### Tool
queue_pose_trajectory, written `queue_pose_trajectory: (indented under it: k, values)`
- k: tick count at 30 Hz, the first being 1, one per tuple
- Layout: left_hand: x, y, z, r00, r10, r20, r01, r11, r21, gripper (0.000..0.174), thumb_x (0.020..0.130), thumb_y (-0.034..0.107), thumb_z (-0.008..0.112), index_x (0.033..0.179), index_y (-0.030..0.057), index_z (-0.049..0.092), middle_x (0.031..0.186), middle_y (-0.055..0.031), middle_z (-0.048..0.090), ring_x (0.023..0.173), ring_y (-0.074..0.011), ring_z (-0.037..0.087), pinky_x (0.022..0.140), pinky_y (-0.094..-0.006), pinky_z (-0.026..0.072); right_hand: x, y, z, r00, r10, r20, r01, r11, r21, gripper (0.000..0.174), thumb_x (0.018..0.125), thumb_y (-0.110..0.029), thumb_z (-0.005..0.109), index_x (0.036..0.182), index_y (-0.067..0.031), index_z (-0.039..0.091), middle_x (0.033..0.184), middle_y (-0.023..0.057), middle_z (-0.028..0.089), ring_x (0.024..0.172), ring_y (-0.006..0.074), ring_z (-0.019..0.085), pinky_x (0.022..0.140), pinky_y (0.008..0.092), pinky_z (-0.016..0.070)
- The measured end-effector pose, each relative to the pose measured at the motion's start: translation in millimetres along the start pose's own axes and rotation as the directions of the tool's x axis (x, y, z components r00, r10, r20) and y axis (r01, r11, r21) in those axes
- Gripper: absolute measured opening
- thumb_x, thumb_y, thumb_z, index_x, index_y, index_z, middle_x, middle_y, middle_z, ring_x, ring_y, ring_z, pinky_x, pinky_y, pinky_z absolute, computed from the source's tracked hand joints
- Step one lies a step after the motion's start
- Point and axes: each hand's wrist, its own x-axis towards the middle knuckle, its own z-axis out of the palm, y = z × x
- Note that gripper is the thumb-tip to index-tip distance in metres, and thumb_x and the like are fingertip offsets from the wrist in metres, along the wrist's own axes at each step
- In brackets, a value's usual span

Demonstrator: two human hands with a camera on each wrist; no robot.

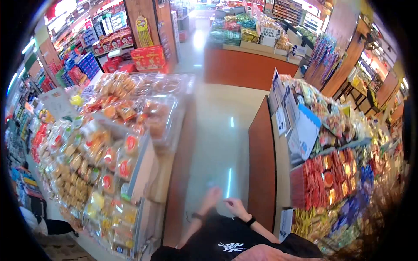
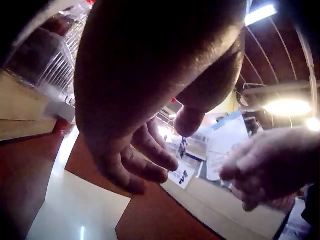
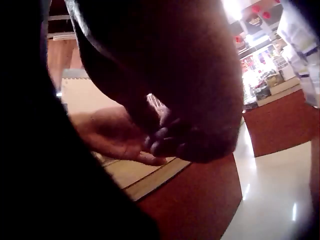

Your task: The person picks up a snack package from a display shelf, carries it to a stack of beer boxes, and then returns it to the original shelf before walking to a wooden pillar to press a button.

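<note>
Both bare hands are in front of the dark shirt in the head view. My left hand point(image 1: 211, 198) is blurred there; in the left wrist view its fingers point(image 2: 145, 162) hang loosely bent, thumb apart, with nothing between them. Beside it, my right hand point(image 1: 236, 207) has a black band at its wrist. The right wrist view shows its fingers point(image 3: 172, 142) curled in, with no object visible in them. A small space separates the hands in the head view. Part of the right palm is hidden.
Packaged snacks point(image 1: 78, 169) fill the left stand, with clear plastic boxes point(image 1: 159, 117) beyond. On the right stand are red packets point(image 1: 328, 178) and a leaning white sign point(image 1: 305, 130). A pale floor aisle point(image 1: 217, 130) runs between them towards another counter point(image 1: 248, 65).
</note>
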Motion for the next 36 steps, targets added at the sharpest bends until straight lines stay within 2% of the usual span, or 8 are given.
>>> queue_pose_trajectory:
  k: [3, 4, 7, 12, 19, 25, 31, 36]
  values:
    - [104.6, 9.5, -22.8, 0.999, -0.016, 0.031, 0.02, 0.992, -0.125, 0.032, 0.093, 0.021, 0.058, 0.119, 0.0034, 0.057, 0.106, -0.0108, 0.066, 0.097, -0.0156, 0.062, 0.086, -0.0315, 0.0497, 95.9, 15.2, -28.7, 0.999, -0.028, 0.039, 0.033, 0.991, -0.133, 0.022, 0.087, -0.016, 0.058, 0.101, -0.0028, 0.067, 0.091, 0.0158, 0.069, 0.083, 0.0256, 0.066, 0.075, 0.0376, 0.0512]
    - [125.7, 8.6, -26.1, 1.0, 0.003, 0.027, 0.0, 0.991, -0.134, 0.032, 0.093, 0.021, 0.058, 0.119, 0.0029, 0.057, 0.106, -0.0109, 0.066, 0.097, -0.0159, 0.062, 0.086, -0.0317, 0.0499, 126.2, 17.0, -47.3, 0.976, 0.178, 0.124, -0.16, 0.977, -0.139, 0.02, 0.086, -0.013, 0.057, 0.099, -0.0022, 0.068, 0.088, 0.0158, 0.068, 0.081, 0.0267, 0.066, 0.074, 0.0372, 0.0509]
    - [210.4, 62.8, -53.3, 0.999, 0.047, 0.007, -0.046, 0.993, -0.113, 0.034, 0.093, 0.022, 0.058, 0.12, 0.0007, 0.056, 0.109, -0.0116, 0.065, 0.1, -0.0176, 0.062, 0.087, -0.0322, 0.0497, 205.0, -29.1, -93.6, 0.997, -0.049, -0.056, 0.044, 0.994, -0.098, 0.02, 0.086, -0.012, 0.056, 0.099, -0.0019, 0.068, 0.089, 0.0166, 0.068, 0.079, 0.0262, 0.066, 0.071, 0.0356, 0.0508]
    - [308.2, 95.7, -83.4, 1.0, -0.001, 0.0, 0.001, 0.997, -0.078, 0.035, 0.093, 0.02, 0.058, 0.122, 0.0012, 0.055, 0.112, -0.0132, 0.065, 0.103, -0.0201, 0.062, 0.088, -0.0324, 0.049, 312.5, -44.6, -127.0, 0.962, 0.227, -0.155, -0.235, 0.971, -0.038, 0.024, 0.088, -0.015, 0.055, 0.105, -0.0023, 0.067, 0.095, 0.0179, 0.068, 0.085, 0.0273, 0.066, 0.076, 0.0372, 0.0506]
    - [461.2, 109.9, -101.4, 0.998, -0.052, 0.037, 0.058, 0.981, -0.183, 0.033, 0.094, 0.018, 0.056, 0.121, -0.0014, 0.055, 0.116, -0.011, 0.062, 0.107, -0.0172, 0.058, 0.092, -0.0309, 0.0463, 470.3, 3.8, -134.4, 0.989, 0.142, -0.033, -0.144, 0.988, -0.05, 0.027, 0.089, -0.019, 0.055, 0.107, -0.0018, 0.064, 0.094, 0.0185, 0.068, 0.086, 0.0274, 0.066, 0.076, 0.0384, 0.0504]
    - [631.9, 327.4, -89.1, 0.937, 0.221, 0.271, -0.053, 0.856, -0.514, 0.037, 0.099, 0.026, 0.044, 0.123, -0.0009, 0.053, 0.121, -0.0145, 0.057, 0.113, -0.0226, 0.052, 0.097, -0.0355, 0.0411, 645.9, 17.1, -233.3, 0.966, 0.233, 0.113, -0.247, 0.961, 0.129, 0.026, 0.091, -0.023, 0.055, 0.101, -0.0011, 0.064, 0.086, 0.0139, 0.068, 0.077, 0.0216, 0.063, 0.07, 0.0359, 0.0498]
    - [754.4, 486.7, -71.5, 0.593, 0.803, 0.051, -0.32, 0.293, -0.901, 0.068, 0.099, 0.053, 0.023, 0.122, -0.0045, 0.051, 0.125, -0.0255, 0.053, 0.121, -0.0371, 0.046, 0.101, -0.0483, 0.0356, 762.9, 17.5, -340.3, 0.985, 0.102, -0.138, -0.096, 0.994, 0.053, 0.027, 0.091, -0.026, 0.056, 0.096, -0.0009, 0.064, 0.081, 0.01, 0.067, 0.075, 0.0168, 0.06, 0.068, 0.0343, 0.0488]
    - [879.1, 582.2, -58.1, 0.027, 0.999, -0.028, -0.066, -0.026, -0.997, 0.099, 0.086, 0.074, 0.017, 0.121, -0.0115, 0.05, 0.126, -0.0364, 0.047, 0.12, -0.049, 0.043, 0.1, -0.0576, 0.032, 840.5, 56.6, -374.7, 0.962, 0.191, -0.193, -0.167, 0.977, 0.133, 0.028, 0.091, -0.028, 0.055, 0.097, -0.0018, 0.063, 0.077, 0.0073, 0.064, 0.073, 0.0135, 0.058, 0.067, 0.0329, 0.0478]
